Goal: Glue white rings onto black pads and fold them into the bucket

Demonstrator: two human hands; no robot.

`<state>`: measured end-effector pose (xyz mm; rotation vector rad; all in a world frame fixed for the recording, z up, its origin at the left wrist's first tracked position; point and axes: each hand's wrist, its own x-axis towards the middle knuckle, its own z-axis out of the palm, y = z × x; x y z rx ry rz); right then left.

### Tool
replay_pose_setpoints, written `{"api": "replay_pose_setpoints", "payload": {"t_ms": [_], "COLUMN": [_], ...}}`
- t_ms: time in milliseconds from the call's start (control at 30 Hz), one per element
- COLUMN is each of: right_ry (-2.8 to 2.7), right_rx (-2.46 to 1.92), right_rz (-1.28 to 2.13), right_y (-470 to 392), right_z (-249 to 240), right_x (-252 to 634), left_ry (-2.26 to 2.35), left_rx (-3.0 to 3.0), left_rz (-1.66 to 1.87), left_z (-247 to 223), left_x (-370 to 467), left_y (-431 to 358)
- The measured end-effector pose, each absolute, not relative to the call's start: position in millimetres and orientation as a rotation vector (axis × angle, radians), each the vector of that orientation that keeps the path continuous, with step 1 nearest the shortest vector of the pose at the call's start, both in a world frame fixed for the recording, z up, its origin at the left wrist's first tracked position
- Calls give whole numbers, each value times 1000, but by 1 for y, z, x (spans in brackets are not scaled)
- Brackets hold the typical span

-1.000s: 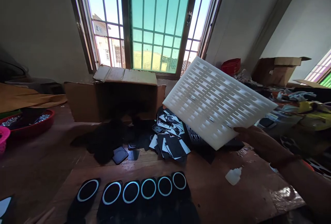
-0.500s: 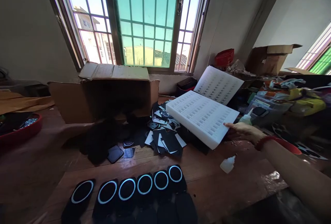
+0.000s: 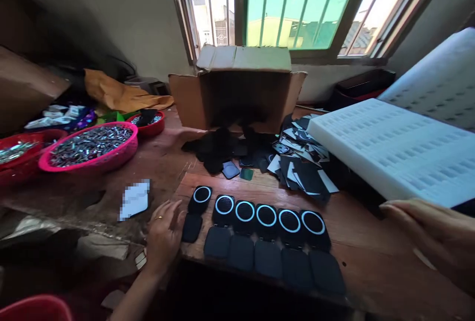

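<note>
Several black hinged flat pieces with white rings (image 3: 266, 215) lie opened out in a row, their plain lower flaps (image 3: 267, 258) toward me. One separate piece (image 3: 202, 195) is at the row's left end. Beside its lower flap (image 3: 192, 227) rests my left hand (image 3: 165, 234), ring on one finger, fingers apart and slightly bent; I see nothing held. My right hand (image 3: 434, 234) is blurred by motion just below the near edge of a white foam tray with rows of slots (image 3: 386, 148). Whether it touches the foam is unclear.
A pink basket of small metal parts (image 3: 92, 148) and red baskets (image 3: 152, 125) stand left. Behind the row are an open cardboard box (image 3: 187, 101), black pieces (image 3: 218, 148) and a heap of black and white cards (image 3: 304, 167). A pale card (image 3: 135, 200) lies left.
The view has swung left. My left hand has come into view beside the leftmost ringed piece. My right hand has shifted from the foam tray's right corner to below its near edge.
</note>
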<state>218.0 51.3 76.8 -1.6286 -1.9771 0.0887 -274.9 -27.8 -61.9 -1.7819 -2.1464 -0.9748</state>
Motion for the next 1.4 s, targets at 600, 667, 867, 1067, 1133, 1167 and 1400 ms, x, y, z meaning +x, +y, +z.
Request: {"api": "replay_pose_setpoints", "payload": {"t_ms": [600, 667, 867, 1067, 1133, 1167, 1400], "right_ry": [-2496, -2546, -2611, -2572, -2561, -2565, -2711], "right_rx": [-1177, -1138, -1118, -1383, -1486, -1528, -1649], "right_rz": [287, 294, 115, -31, -62, -71, -82], "right_y": [66, 77, 134, 191, 198, 200, 196], "right_z": [8, 9, -7, -17, -16, -15, -5], "right_x": [113, 95, 19, -40, -50, -54, -60], "left_ry": [-2044, -2051, -2032, -2039, -2040, -2043, -2119], "left_rx": [-1999, -1992, -2119, -2132, -2117, -2106, -2033], "left_rz": [-1023, -1047, -1001, -1043, -1070, -1089, -1251], "left_z": [-65, -64, -64, -65, -66, -66, -66], "left_x": [-272, -265, -255, -259, -259, -258, -261], "left_y": [-33, -34, -34, -37, -37, -37, -34]}}
